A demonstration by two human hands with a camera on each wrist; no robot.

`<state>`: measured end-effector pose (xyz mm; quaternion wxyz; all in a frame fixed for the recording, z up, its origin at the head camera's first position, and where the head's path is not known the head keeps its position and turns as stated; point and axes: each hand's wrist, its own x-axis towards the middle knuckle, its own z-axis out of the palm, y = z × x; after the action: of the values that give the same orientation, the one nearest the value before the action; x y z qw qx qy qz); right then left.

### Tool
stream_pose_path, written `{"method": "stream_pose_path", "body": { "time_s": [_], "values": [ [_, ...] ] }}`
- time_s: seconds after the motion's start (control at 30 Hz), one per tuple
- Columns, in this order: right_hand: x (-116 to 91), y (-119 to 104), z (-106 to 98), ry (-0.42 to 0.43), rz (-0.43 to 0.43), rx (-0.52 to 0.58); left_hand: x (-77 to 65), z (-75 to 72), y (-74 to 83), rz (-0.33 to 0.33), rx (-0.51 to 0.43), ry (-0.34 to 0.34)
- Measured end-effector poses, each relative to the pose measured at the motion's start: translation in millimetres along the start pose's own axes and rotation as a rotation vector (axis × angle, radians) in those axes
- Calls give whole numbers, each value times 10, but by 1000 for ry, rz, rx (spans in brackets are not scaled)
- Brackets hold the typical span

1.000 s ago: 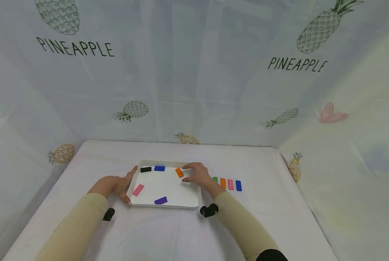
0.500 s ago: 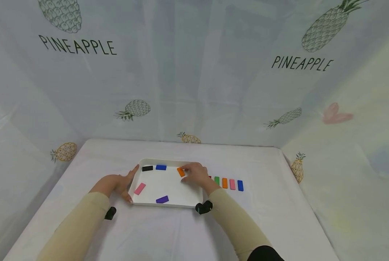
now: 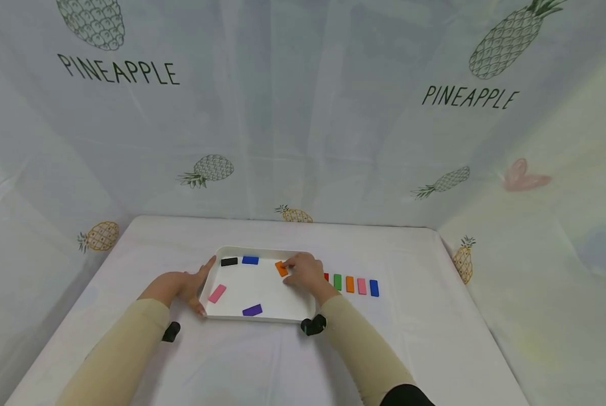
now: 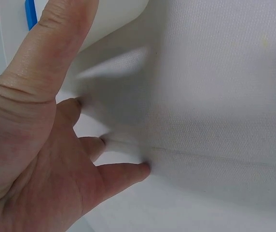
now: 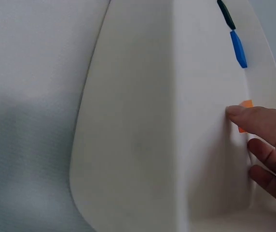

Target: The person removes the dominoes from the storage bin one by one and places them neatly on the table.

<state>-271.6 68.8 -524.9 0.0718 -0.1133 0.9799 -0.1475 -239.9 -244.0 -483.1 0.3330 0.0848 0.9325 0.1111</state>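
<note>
Orange block (image 3: 280,270) lies in tray (image 3: 267,290) at right hand (image 3: 306,272).

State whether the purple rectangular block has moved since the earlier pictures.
No: in the head view, the purple block keeps its place relative to the white rectangular tray.

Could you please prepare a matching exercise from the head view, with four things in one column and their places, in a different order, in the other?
Things
1. Left hand
2. Right hand
3. Purple rectangular block
4. Green rectangular block

Places
A. On the white cloth-covered table, right of the tray
B. At the left end of the white rectangular low-walled tray
C. Fingers at an orange rectangular block in the tray's far right part
D. Inside the tray, close to its near wall

Right pairs: 1-B, 2-C, 3-D, 4-A
</note>
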Motion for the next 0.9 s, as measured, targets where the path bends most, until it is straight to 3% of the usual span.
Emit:
{"method": "stream_pose_path", "body": {
  "time_s": [0.53, 0.9],
  "values": [
    [6, 19, 52, 64, -9, 6, -61, -38, 55, 9, 0, -6],
    [-14, 16, 53, 56, 3, 15, 135, 38, -76, 11, -19, -7]
  ]
}}
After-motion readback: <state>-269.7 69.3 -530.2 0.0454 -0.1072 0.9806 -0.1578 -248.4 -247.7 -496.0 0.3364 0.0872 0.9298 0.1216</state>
